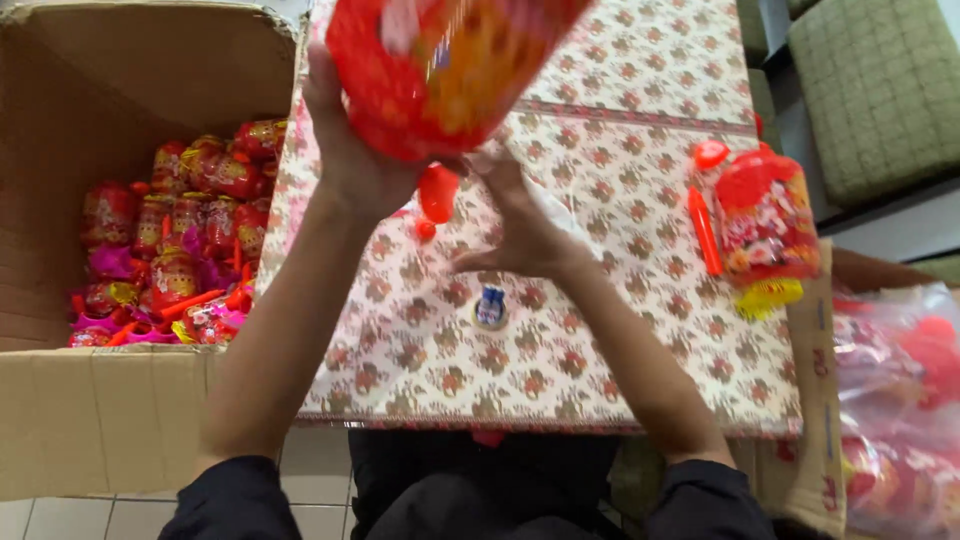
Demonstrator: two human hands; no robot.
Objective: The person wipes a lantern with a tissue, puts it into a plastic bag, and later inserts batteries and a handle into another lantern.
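Red lantern (440, 60) raised close, left hand (350, 160) fingers grasping it, right hand (520, 225) fingers released just beneath.

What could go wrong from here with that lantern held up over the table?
The red and yellow lantern is blurred and tilted, gripped mainly by the left hand; it might slip. The right hand is only at its lower edge. A small blue-capped object lies right below and might get knocked.

Glossy plastic lantern (440, 65), matt cardboard box (100, 410)
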